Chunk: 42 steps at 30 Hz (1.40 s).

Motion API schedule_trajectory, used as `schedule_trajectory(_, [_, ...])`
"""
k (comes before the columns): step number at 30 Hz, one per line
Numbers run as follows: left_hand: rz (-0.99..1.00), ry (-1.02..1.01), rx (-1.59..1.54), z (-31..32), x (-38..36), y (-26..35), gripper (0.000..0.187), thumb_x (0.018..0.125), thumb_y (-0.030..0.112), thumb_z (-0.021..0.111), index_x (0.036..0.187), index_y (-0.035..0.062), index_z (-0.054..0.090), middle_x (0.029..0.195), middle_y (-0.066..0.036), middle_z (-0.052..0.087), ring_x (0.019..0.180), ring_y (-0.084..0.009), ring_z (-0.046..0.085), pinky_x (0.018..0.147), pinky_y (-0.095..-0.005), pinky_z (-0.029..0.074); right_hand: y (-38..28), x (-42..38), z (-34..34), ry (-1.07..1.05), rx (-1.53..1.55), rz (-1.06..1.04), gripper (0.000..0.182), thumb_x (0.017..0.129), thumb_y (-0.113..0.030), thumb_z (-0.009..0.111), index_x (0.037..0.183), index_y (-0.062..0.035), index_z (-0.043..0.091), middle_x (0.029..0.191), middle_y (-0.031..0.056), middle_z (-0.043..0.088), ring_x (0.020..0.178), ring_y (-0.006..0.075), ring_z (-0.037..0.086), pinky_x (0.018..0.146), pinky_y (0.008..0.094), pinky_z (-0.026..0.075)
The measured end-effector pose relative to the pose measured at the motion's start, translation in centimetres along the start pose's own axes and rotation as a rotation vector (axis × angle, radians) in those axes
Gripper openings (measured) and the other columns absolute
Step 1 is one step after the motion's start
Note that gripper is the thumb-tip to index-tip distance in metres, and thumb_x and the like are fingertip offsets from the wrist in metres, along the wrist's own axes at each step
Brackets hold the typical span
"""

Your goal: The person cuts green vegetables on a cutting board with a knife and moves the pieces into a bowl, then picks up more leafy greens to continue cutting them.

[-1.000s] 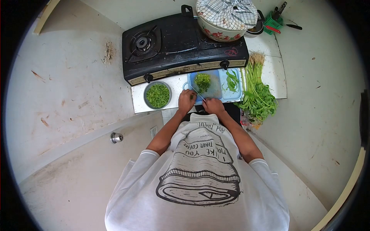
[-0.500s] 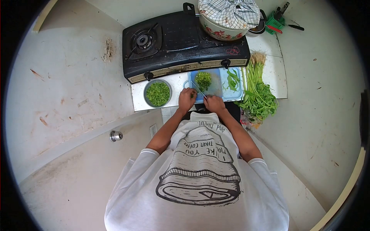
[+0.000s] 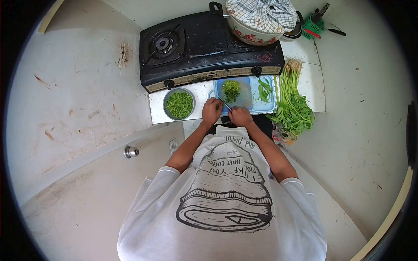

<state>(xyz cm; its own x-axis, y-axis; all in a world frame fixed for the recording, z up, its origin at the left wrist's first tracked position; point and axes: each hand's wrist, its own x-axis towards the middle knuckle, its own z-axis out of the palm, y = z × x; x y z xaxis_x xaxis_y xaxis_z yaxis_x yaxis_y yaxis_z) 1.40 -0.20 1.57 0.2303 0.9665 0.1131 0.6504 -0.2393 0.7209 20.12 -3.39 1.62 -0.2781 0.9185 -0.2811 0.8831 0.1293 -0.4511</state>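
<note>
My right hand (image 3: 241,116) is closed round the handle of a small knife (image 3: 225,104), its blade pointing up and left across the near edge of a blue tray (image 3: 273,108). My left hand (image 3: 210,111) is closed on a little bunch of greens (image 3: 217,106), close beside the blade. Beyond the knife, a heap of chopped greens (image 3: 230,90) lies on the tray's left half. A few loose leaves (image 3: 264,90) rest on its right side. To the left, more chopped greens (image 3: 179,104) fill a round grey bowl (image 3: 165,108).
A bundle of long-stemmed leafy greens (image 3: 294,108) with roots lies right of the tray. Behind stands a black two-burner stove (image 3: 204,43) bearing a cloth-covered floral pot (image 3: 257,38). A green basket (image 3: 310,29) with utensils sits at the back right, near a dark-handled knife (image 3: 336,32).
The view has shifted slightly. The knife blade sits at a slightly different place near the left fingers; both hands stay almost where they were.
</note>
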Motion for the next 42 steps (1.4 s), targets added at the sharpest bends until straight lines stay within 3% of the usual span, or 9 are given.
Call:
schedule_trajectory(10, [-0.039,-0.052,-0.043,-0.3,0.0,0.1,0.007,0.087,0.009,0.072,0.092,0.0046,0.071,0.091,-0.011,0.068,0.091,-0.0339,0.063,0.083,-0.0449,0.050,0.3,-0.9,-0.7,0.045,0.036,0.041,0.046,0.101,-0.037,0.055,0.080,-0.0004,0.073,0.074,0.0260,0.071,0.071,0.0439,0.072,0.072,0.0543,0.060])
schedule_trajectory(19, [-0.064,-0.063,-0.029,-0.4,-0.1,0.2,0.007,0.087,0.010,0.072,0.092,0.0052,0.073,0.090,-0.013,0.067,0.089,-0.0345,0.064,0.083,-0.0451,0.051,0.1,-1.0,-0.2,0.003,0.016,0.015,0.044,0.101,-0.038,0.055,0.090,0.0010,0.073,0.078,0.0277,0.072,0.074,0.0457,0.073,0.073,0.0550,0.059])
schedule_trajectory(26, [0.060,-0.024,-0.016,-0.8,-0.4,0.1,0.008,0.086,0.008,0.073,0.093,0.0063,0.075,0.090,-0.011,0.067,0.090,-0.0338,0.064,0.083,-0.0441,0.051,0.0,0.0,-0.2,-0.020,0.009,0.015,0.044,0.101,-0.038,0.055,0.090,0.0005,0.074,0.080,0.0274,0.072,0.076,0.0449,0.073,0.075,0.0545,0.059])
schedule_trajectory(42, [-0.013,-0.019,-0.008,-0.6,-0.8,0.1,0.008,0.086,0.011,0.073,0.093,0.0066,0.076,0.091,-0.011,0.068,0.091,-0.0332,0.065,0.083,-0.0439,0.052,0.0,-1.0,-0.1,-0.025,-0.017,0.023,0.044,0.100,-0.038,0.056,0.089,0.0000,0.074,0.078,0.0265,0.072,0.074,0.0449,0.073,0.072,0.0552,0.059])
